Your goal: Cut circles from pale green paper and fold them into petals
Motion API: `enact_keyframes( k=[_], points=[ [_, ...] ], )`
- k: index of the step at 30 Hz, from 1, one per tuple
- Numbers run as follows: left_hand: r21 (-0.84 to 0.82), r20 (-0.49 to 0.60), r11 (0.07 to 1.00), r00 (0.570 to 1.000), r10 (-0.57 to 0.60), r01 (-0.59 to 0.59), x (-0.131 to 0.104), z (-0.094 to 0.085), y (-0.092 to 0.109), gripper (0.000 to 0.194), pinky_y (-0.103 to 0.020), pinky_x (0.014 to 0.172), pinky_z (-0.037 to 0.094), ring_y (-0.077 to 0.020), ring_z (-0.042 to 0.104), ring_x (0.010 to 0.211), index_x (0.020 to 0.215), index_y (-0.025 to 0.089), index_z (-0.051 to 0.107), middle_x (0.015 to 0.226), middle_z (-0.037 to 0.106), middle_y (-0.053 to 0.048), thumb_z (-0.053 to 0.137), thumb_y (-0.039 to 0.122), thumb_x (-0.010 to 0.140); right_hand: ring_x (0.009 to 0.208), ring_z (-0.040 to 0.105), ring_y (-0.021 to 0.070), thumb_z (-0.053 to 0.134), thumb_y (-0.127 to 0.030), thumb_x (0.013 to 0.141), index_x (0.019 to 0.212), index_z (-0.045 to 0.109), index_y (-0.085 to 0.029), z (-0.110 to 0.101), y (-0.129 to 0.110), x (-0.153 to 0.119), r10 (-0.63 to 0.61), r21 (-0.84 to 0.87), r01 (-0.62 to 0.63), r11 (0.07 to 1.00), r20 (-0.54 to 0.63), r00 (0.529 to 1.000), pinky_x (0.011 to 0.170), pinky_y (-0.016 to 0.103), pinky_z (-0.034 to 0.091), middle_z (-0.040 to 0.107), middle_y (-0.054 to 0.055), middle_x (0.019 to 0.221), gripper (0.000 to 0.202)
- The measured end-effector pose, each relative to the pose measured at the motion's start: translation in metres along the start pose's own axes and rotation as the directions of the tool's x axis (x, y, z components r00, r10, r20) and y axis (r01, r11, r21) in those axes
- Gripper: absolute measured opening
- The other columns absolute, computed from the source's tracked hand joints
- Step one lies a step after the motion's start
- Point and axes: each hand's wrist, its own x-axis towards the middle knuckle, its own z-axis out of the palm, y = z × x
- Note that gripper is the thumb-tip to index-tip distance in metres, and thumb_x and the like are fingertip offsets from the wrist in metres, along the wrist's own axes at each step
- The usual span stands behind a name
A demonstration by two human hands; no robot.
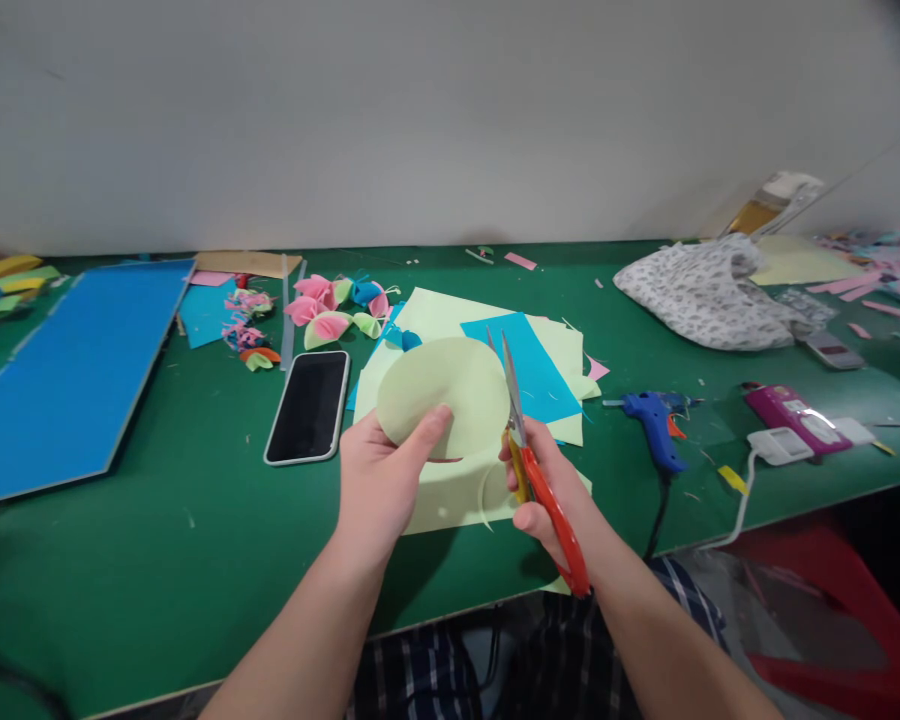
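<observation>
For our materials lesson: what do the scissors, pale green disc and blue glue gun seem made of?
Scissors: shiny grey blades, likely metal; smooth red handle, probably plastic. Pale green disc: thin, matt, probably paper or card. Blue glue gun: smooth, solid-coloured body, likely plastic.

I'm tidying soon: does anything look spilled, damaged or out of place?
Nothing looks spilled or damaged. The blue plastic glue gun lies on its side, its black cord trailing over the green table's front edge, where it might snag; loose pink paper strips straggle untidily at far right.
</observation>
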Motion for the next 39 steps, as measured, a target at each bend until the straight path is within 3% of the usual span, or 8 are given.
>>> enact_keyframes(
  k=[9,13,17,26,33,39],
  points=[
    [0.003,0.048,1.0,0.999,0.006,-0.006,0.003,-0.007,-0.004,0.038,-0.034,0.062,0.065,-0.0236,0.073,0.07,0.091,0.012,0.079,0.083,0.078,-0.009,0.086,0.039,0.065,0.084,0.057,0.0258,0.054,-0.092,0.061,0.132,0.049,-0.03,-0.002,0.0,-0.002,-0.029,0.017,0.028,0.999,0.015,0.999,0.073,0.04,0.052,0.056,0.009,0.106,0.095],
    [0.013,0.042,1.0,0.999,0.01,-0.01,0.002,-0.006,-0.004,0.034,-0.029,0.051,0.061,-0.0211,0.071,0.065,0.087,0.013,0.079,0.078,0.076,-0.007,0.086,0.038,0.064,0.081,0.054,0.0239,0.051,-0.096,0.056,0.133,0.048,-0.029,-0.005,0.002,-0.002,-0.029,-0.021,0.029,0.999,-0.003,1.0,0.074,0.04,0.052,0.054,0.009,0.108,0.102],
    [0.005,0.006,1.0,1.0,0.014,-0.014,0.0,-0.001,-0.001,0.031,-0.024,0.043,0.057,-0.0173,0.066,0.057,0.077,0.013,0.078,0.068,0.073,-0.004,0.088,0.036,0.059,0.081,0.054,0.0237,0.051,-0.094,0.059,0.131,0.049,-0.029,-0.006,0.003,-0.002,-0.044,-0.019,0.044,0.999,-0.003,0.999,0.074,0.039,0.052,0.055,0.008,0.107,0.097],
    [-0.003,0.022,1.0,1.0,0.015,-0.015,0.0,0.0,-0.001,0.03,-0.024,0.044,0.057,-0.0165,0.065,0.056,0.075,0.013,0.077,0.065,0.071,-0.004,0.088,0.036,0.059,0.076,0.049,0.0219,0.056,-0.094,0.055,0.128,0.049,-0.029,-0.004,-0.01,-0.002,0.057,0.044,-0.057,0.997,0.012,0.998,0.069,0.038,0.048,0.052,0.007,0.101,0.098],
    [-0.016,0.023,1.0,1.0,0.002,-0.001,0.0,0.001,-0.001,0.031,-0.022,0.044,0.057,-0.0158,0.065,0.056,0.076,0.013,0.077,0.066,0.072,-0.004,0.089,0.035,0.058,0.076,0.047,0.0205,0.06,-0.089,0.061,0.128,0.05,-0.029,-0.005,-0.008,-0.002,0.02,0.088,-0.023,0.996,0.031,0.999,0.064,0.033,0.043,0.051,0.004,0.097,0.09],
    [0.006,0.066,1.0,0.998,0.011,-0.011,0.002,-0.005,-0.005,0.03,-0.022,0.048,0.059,-0.0159,0.068,0.061,0.082,0.013,0.078,0.072,0.075,-0.003,0.088,0.034,0.064,0.084,0.048,0.0224,0.058,-0.09,0.06,0.126,0.05,-0.028,-0.008,-0.01,-0.001,-0.004,0.057,0.001,0.998,0.044,0.999,0.074,0.035,0.043,0.051,0.006,0.105,0.091]
  ],
)
